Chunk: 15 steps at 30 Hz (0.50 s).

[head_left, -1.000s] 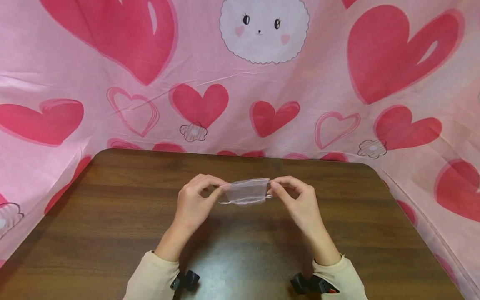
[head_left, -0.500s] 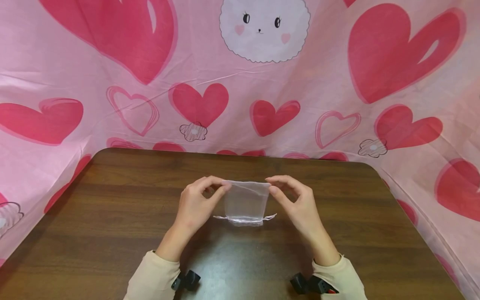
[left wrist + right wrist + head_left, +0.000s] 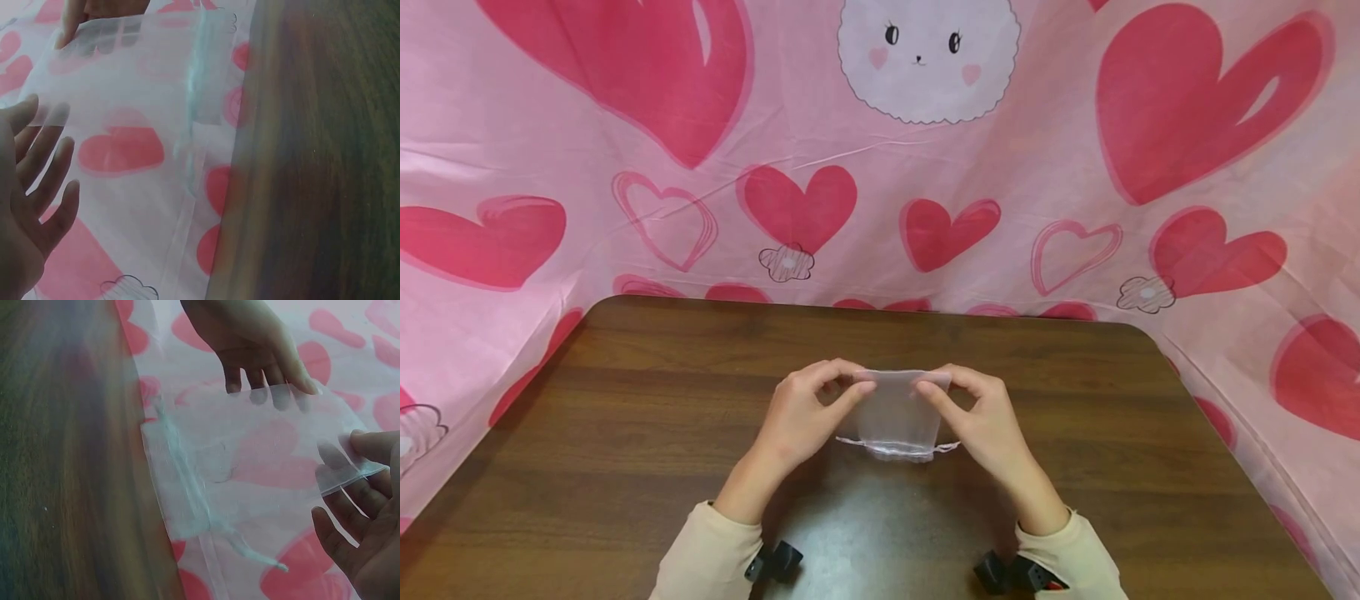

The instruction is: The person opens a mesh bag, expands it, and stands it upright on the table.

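Note:
A small sheer white drawstring pouch hangs between my hands, its gathered drawstring end at the bottom and its plain edge at the top. My left hand pinches the top left corner between thumb and fingers. At the top right, my right hand pinches the pouch, with the thumb in front and the fingers behind. In the right wrist view, the fingers show through the thin mesh of the pouch, and a cord end sticks out at the side. The left wrist view shows the same pouch stretched flat.
Beneath my hands lies a dark brown wooden table with rounded far corners. A pink curtain printed with red hearts hangs behind it and along both sides. Small black cameras sit at the wrists by the cream sleeves.
The pouch has swung from nearly flat to hanging down, drawstring end toward me. My hands have come closer together, with the right hand shifting left and its fingers further over the top edge.

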Tool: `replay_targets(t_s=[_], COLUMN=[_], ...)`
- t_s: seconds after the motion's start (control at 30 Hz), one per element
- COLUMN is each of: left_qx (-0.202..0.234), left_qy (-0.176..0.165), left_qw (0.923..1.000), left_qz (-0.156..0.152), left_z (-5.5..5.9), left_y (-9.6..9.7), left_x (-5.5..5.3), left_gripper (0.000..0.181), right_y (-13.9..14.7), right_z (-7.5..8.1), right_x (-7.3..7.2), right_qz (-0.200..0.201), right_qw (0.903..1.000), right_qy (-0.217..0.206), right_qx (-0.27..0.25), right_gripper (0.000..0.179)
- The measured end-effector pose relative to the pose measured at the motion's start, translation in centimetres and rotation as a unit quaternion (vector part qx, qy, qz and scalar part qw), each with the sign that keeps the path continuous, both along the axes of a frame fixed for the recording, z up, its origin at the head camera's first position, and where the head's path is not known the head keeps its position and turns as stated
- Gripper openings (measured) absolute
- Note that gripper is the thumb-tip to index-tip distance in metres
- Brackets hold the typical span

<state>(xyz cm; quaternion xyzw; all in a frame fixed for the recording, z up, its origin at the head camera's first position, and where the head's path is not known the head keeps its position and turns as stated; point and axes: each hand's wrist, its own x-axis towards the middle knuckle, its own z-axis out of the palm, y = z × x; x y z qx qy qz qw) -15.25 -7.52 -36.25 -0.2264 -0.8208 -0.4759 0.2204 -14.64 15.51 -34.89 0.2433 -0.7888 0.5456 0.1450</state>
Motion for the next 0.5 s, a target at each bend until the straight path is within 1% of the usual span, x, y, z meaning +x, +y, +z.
replay_targets(t_s=[0.13,0.23,0.3,0.4,0.5], left_qx=[-0.014,-0.016,-0.012,-0.006,-0.003], left_qy=[0.024,0.047,0.055,0.055,0.047], left_qw=[0.9993,0.9984,0.9980,0.9980,0.9981], left_qz=[-0.026,-0.028,-0.027,-0.030,-0.040], left_z=[-0.20,-0.31,-0.29,-0.21,-0.11], left_y=[0.07,0.10,0.12,0.13,0.16], left_x=[-0.10,-0.19,-0.18,-0.06,0.05], left_gripper=[0.011,0.008,0.007,0.009,0.011], right_y=[-0.14,-0.17,-0.13,-0.11,-0.11], right_z=[-0.20,-0.17,-0.12,-0.05,-0.09], right_x=[0.00,0.10,0.17,0.25,0.23], right_qz=[0.005,0.002,0.001,0.002,0.006], right_qw=[1.0000,0.9999,0.9998,0.9996,0.9993], right_qy=[0.000,0.000,-0.004,-0.011,-0.008], right_qx=[0.007,0.013,0.018,0.028,0.036], right_gripper=[0.004,0.007,0.011,0.013,0.010])
